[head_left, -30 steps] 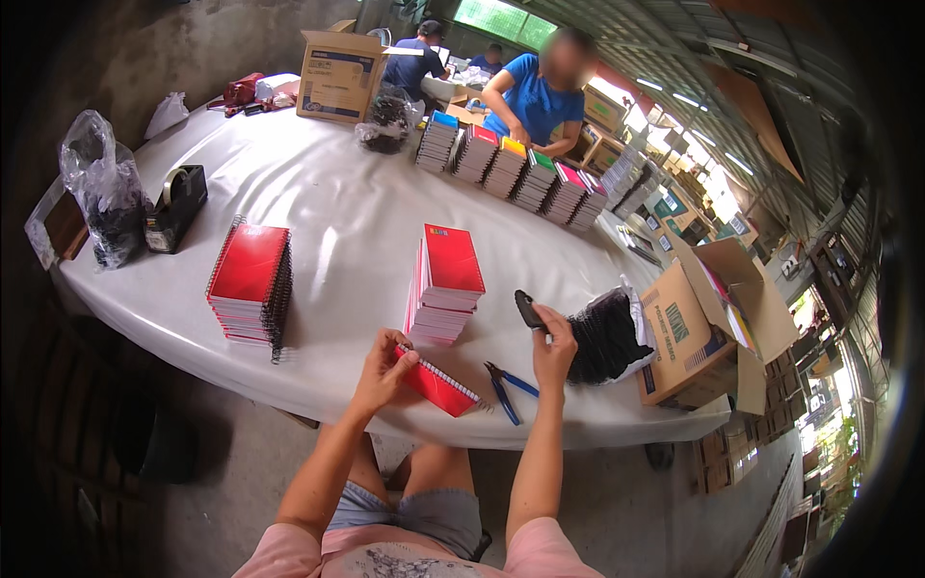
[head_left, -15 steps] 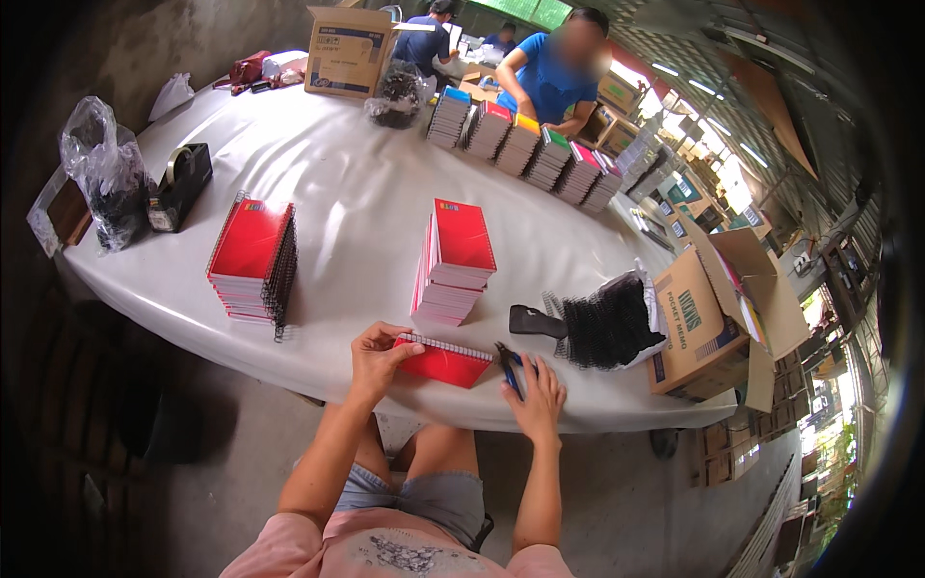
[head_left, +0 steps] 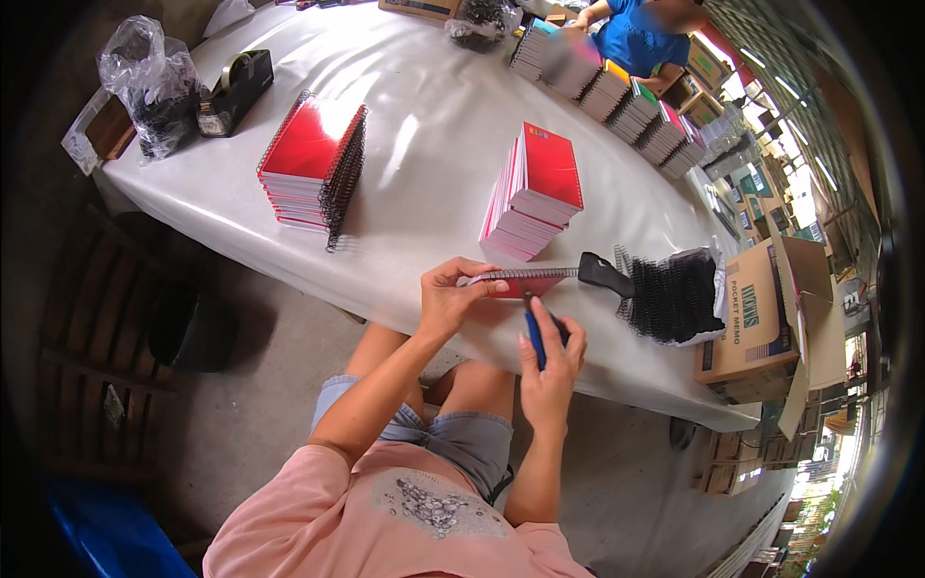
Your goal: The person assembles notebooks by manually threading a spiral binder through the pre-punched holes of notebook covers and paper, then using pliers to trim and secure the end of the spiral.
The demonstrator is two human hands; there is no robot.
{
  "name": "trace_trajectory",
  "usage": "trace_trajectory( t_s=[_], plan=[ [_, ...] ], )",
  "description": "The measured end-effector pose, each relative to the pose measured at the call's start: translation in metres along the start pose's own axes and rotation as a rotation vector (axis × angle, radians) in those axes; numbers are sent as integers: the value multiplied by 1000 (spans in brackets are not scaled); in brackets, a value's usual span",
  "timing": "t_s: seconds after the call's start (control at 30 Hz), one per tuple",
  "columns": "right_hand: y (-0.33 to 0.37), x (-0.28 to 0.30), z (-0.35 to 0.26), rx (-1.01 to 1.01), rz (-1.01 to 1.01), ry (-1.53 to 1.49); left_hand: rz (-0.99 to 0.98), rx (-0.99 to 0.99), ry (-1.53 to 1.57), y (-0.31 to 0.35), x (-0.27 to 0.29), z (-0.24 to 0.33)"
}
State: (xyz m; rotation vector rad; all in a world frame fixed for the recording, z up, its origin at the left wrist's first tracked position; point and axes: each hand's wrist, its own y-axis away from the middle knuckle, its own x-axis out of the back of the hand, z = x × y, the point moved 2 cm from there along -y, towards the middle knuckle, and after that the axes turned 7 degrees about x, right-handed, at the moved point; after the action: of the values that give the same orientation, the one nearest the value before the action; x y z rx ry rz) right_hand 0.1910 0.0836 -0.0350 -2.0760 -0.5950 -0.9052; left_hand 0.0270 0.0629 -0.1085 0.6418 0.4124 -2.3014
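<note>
My left hand (head_left: 455, 297) pinches the left end of a small red notebook (head_left: 532, 287), thumb on the cover and fingers behind. The notebook is tilted up near the table's front edge, a dark spiral coil (head_left: 540, 273) along its upper edge. Closed around blue-handled pliers (head_left: 536, 335), my right hand (head_left: 552, 364) is just below the notebook. The pliers' dark tip points up at its cover; whether they touch is unclear. Beyond the notebook stands a stack of red notebooks (head_left: 553, 173). Another red stack (head_left: 306, 144), with black coils along its right side, stands to the left.
Right of the notebook lie a black flat object (head_left: 605, 275), a heap of black coils (head_left: 674, 297) and an open cardboard box (head_left: 747, 323). A tape dispenser (head_left: 234, 94) and plastic bag (head_left: 154, 91) stand far left. Behind coloured notebook stacks (head_left: 631, 106) is a person in blue (head_left: 641, 43).
My right hand has picked up the pliers from the table and brought them to the notebook. My left hand has tilted the notebook up. The whole view has shifted.
</note>
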Motion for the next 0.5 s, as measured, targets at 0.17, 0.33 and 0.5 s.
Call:
trace_trajectory(
  t_s=[0.17, 0.33, 0.5],
  plan=[
    [-2, -3, -12, 40, -10, 31, -67, -48, 102, 1, -3, -1],
    [-6, 1, -17, 61, -26, 60, -50, -214, -68, -1, 1, -6],
    [-7, -1, -17, 63, -52, 71, -72, -139, 69, 2, -2, -6]
  ],
)
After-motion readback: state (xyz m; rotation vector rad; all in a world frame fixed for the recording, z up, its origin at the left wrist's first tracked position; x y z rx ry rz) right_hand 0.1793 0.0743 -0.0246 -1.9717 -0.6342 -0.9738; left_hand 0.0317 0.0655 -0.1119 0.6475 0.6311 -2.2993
